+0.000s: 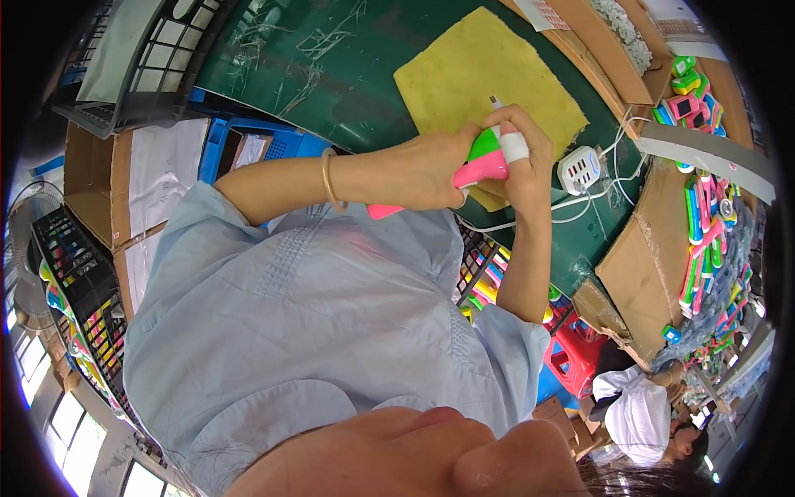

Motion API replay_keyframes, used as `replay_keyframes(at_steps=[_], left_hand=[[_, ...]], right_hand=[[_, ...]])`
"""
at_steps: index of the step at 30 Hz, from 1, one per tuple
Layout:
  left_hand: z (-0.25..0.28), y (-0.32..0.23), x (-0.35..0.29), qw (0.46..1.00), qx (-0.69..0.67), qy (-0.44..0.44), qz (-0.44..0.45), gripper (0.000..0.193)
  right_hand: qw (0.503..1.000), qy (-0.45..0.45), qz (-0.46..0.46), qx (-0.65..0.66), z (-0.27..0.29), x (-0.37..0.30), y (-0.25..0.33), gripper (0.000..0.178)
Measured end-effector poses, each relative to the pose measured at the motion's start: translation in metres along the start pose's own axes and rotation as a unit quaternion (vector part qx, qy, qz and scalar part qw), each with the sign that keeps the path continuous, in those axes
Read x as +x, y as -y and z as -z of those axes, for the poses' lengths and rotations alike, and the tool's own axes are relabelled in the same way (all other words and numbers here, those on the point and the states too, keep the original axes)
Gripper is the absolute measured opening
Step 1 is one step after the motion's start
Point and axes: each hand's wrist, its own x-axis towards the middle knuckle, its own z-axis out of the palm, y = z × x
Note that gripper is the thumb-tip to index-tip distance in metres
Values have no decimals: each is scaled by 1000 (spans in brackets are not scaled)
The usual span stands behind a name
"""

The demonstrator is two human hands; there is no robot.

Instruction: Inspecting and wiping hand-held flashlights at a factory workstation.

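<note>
Above the near edge of the green table, my two hands meet around a pink and green plastic toy-like piece (483,162). My left hand (426,168) comes from the left with its fingers wrapped round the piece; a pink end juts out below that wrist. My right hand (528,153), a white wrap on its thumb, grips the green and pink end with bent fingers. Just beyond the right fingers a small metal-tipped plug (495,102) pokes out; whether a finger touches it is hidden. Under both hands lies a yellow cloth (472,70).
A white multi-port charger (580,171) with white cables sits right of my hands on the green table (331,91). Cardboard boxes (621,50) line the far right. More colourful plastic pieces (704,240) lie at the right. Black crates and a blue bin (286,147) stand left. A co-worker (638,410) sits lower right.
</note>
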Motion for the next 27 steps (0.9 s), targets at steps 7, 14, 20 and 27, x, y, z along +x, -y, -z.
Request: replay_keyframes(at_steps=[7,14,20,27], left_hand=[[32,-11,20,890,-453,-4,40,29],[33,-14,40,806,-587,61,31,26],[29,-13,45,822,-567,-1,56,20],[28,-13,25,931,-326,-90,-134,32]], right_hand=[[952,-282,-119,3,-10,-23,12,22],[964,-260,-54,-18,-51,-48,-8,18],[955,-282,-89,13,-50,-44,-9,34],[936,-285,-107,177,-35,-49,3,31]])
